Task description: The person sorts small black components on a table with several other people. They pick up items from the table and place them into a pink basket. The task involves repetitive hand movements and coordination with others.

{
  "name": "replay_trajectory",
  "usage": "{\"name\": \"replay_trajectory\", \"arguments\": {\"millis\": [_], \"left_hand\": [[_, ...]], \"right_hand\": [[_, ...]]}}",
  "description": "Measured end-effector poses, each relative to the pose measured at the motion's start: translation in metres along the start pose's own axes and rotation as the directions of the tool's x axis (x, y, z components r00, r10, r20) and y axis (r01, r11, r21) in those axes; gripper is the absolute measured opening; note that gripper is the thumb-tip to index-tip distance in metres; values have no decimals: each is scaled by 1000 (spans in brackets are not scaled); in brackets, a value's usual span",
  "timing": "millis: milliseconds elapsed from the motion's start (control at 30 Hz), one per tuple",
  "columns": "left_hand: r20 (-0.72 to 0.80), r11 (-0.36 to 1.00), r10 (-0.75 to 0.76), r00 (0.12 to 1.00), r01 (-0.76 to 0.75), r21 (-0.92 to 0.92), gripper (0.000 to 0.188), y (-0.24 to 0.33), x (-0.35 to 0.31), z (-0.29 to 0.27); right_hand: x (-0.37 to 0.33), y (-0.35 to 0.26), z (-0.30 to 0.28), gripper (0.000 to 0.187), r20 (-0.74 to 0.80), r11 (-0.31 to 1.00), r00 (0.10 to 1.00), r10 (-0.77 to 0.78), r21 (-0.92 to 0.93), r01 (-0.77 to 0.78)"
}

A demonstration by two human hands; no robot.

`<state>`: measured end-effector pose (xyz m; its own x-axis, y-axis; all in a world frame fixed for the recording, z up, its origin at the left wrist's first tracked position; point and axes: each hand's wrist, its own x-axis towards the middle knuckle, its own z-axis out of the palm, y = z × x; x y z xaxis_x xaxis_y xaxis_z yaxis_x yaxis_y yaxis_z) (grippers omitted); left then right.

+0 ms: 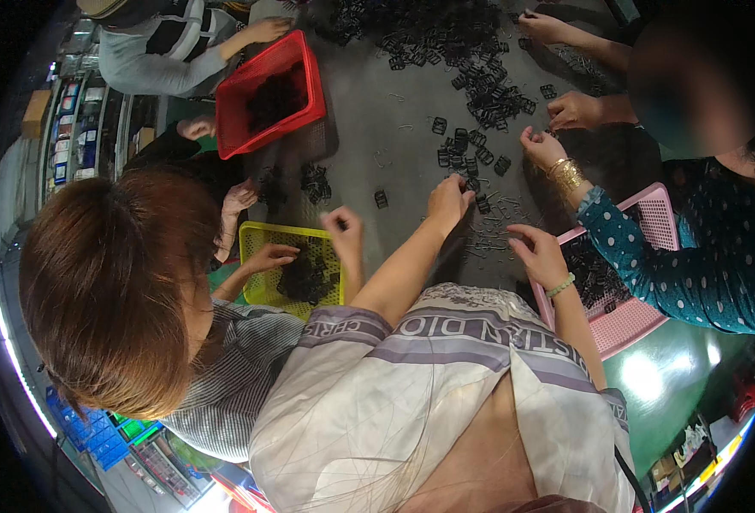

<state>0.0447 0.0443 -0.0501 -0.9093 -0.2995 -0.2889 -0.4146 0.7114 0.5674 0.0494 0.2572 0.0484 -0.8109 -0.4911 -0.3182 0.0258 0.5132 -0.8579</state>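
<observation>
My left hand [451, 203] reaches over the grey table with its fingers drawn together on a small black slotted piece [471, 184]. Just beyond it lies a loose cluster of the same black pieces [456, 154]. My right hand [538, 255] hovers lower and to the right, its thumb and forefinger apart; I make out nothing between them. A bead bracelet circles that wrist. Between my hands thin pale wire-like bits [488, 227] are scattered on the tabletop, too small to name exactly.
A big heap of black pieces [480, 77] covers the far table [352, 111]. Baskets stand around: red [317, 73], yellow [253, 235] and pink [664, 214], each holding dark pieces. Co-workers' hands [343, 231] work close on my left, and others [544, 150] on my right.
</observation>
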Motion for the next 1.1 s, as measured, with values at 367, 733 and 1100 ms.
{"name": "replay_trajectory", "arguments": {"millis": [367, 733, 1100], "left_hand": [[545, 697, 68, 836, 351, -625, 21, -25, 18, -2], [149, 994, 109, 983, -109, -8, 29, 20, 6, 1], [619, 796, 311, 722, 158, -584, 22, 18, 12, -33]], "right_hand": [[13, 10, 23, 31, 170, 705, 907, 386, 580, -409], [30, 8, 18, 20, 281, 205, 825, 491, 883, -423], [30, 1, 12, 22, -172, 982, 980, 98, 178, -67]]}}
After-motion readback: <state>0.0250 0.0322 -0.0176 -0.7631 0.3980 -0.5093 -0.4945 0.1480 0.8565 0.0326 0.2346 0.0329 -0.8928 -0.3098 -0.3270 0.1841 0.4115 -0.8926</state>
